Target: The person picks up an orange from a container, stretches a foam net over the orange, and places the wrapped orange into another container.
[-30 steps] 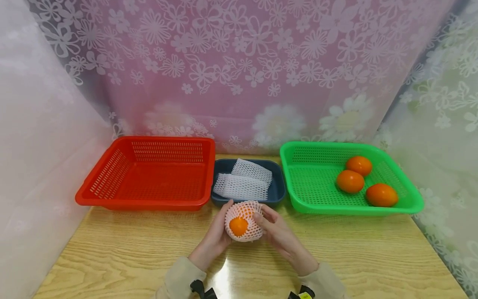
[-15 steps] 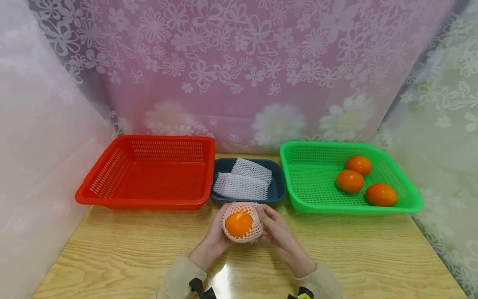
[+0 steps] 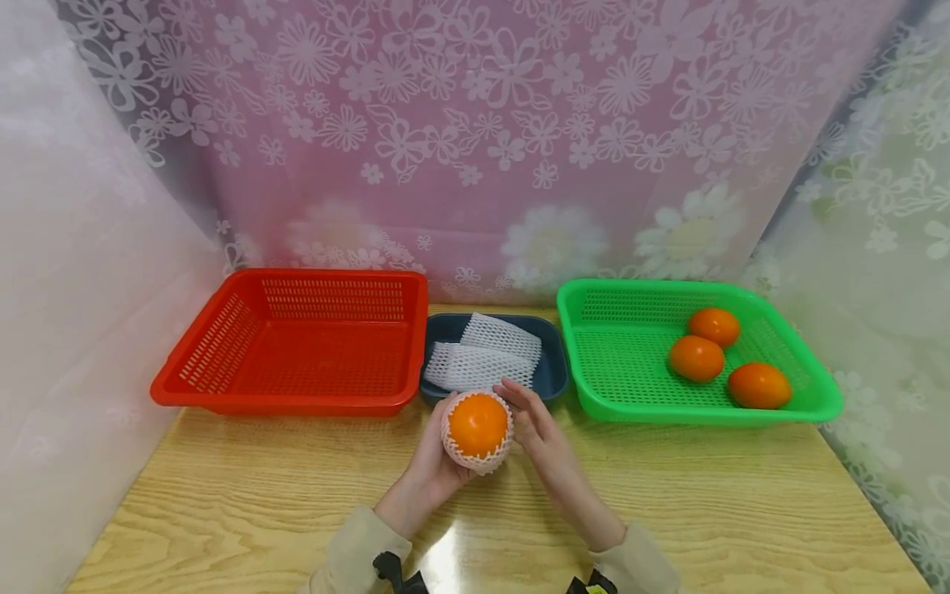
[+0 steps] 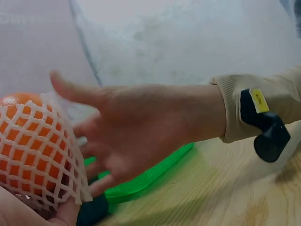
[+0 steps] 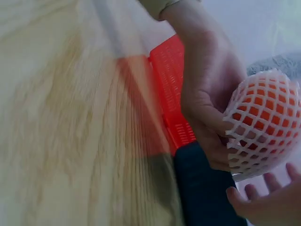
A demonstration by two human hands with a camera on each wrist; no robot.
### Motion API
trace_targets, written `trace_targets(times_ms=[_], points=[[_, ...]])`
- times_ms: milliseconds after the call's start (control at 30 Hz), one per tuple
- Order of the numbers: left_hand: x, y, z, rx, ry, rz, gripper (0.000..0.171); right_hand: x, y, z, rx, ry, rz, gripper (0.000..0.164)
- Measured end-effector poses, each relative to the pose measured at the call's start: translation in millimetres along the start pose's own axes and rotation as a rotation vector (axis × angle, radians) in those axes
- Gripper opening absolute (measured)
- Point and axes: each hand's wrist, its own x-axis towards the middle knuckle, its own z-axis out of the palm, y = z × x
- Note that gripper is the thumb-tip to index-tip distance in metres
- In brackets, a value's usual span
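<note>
A round orange fruit stands in a white foam net sleeve, its bare top showing above the net. My left hand holds it from the left and beneath, fingers curled round the netted side in the right wrist view. My right hand is just right of the fruit with its fingers loosely extended; in the left wrist view its palm faces the net and grips nothing. Beyond both hands, a dark blue tray bears flat white foam net sleeves.
A red basket is at the left. To the right stands a green basket with three orange fruits in its right half. All rest on a wooden table, with flowered curtains behind and at the sides.
The net has been drawn down off the fruit's top, baring more of it. My right hand has let go of the net and moved slightly away, its fingers extending.
</note>
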Motion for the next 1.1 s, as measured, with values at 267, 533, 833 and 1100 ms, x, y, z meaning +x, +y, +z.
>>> trace_targets(times_ms=[267,533,833,1100], points=[[-0.4,-5.7,3.3,-0.009,-0.028,0.025,0.064,-5,-2,14,-0.284,-0.029,-0.171,0.104],[-4.5,-5.7,4.5,0.119,-0.003,0.069,0.072,-6,-4,12,-0.217,0.006,-0.146,0.086],[-4.7,-3.6,5.3,0.139,-0.079,0.052,0.072,-8,-8,8,-0.206,-0.014,-0.245,0.082],[-4.3,0.7,5.7,0.052,-0.160,-0.015,0.051,-9,-10,7,-0.298,-0.005,-0.227,0.076]])
